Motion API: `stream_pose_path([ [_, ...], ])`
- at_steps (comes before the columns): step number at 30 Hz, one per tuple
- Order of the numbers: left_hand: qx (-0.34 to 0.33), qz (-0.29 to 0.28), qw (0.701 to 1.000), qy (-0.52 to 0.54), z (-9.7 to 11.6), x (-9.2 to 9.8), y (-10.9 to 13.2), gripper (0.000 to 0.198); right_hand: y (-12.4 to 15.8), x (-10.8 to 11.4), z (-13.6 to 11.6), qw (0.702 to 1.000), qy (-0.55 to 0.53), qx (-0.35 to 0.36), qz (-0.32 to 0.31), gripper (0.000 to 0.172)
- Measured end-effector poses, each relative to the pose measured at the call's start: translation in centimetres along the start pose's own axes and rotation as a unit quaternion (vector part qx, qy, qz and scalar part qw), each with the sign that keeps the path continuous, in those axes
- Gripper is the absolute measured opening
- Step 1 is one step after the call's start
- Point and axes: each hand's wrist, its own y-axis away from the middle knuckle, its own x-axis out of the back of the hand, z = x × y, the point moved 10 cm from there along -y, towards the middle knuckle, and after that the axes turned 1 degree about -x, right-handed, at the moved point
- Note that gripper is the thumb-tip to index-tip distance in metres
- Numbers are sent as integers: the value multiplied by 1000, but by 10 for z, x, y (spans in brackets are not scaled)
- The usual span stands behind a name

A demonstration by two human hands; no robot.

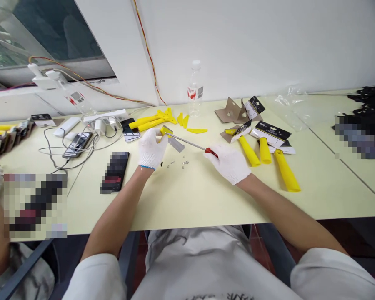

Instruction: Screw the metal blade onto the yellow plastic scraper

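Your left hand (152,148) closes its fingers on one small yellow plastic piece (166,131) over the surface (187,204); it seems light and stiff, best pinched by its sides. Just below is one flat grey metal plate (176,145). Your right hand (228,162) wraps one red-handled metal screwdriver (189,142); three tapered yellow plastic tubes (249,151) lie further right.
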Motion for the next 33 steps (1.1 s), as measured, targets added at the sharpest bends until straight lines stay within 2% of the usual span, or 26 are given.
stream_pose_path([
  [5,-1,2,1000,0,0,-2,10,16,0,-13,7,996,-42,-5,-81,44],
  [8,-1,-9,1000,-2,-1,-5,13,17,2,-15,9,994,-45,-10,-99,39],
  [15,-5,-9,1000,-18,-3,-3,13,16,-1,-2,6,1000,-21,-14,-18,37],
  [21,0,2,1000,-27,-3,-1,12,15,0,5,-2,1000,29,10,6,43],
  [23,6,3,999,-34,-4,0,11,14,1,1,-4,1000,16,9,-13,46],
  [26,5,3,999,-35,-3,1,11,13,4,-19,2,990,-82,-41,-107,52],
  [28,4,2,1000,-30,-2,1,10,13,7,-31,6,974,-145,-79,-156,48],
  [30,10,0,1000,-25,-3,1,10,12,6,-31,8,971,-169,-90,-145,40],
  [33,18,-1,1000,-19,-4,1,10,12,2,-18,9,988,-123,-74,-64,31],
])
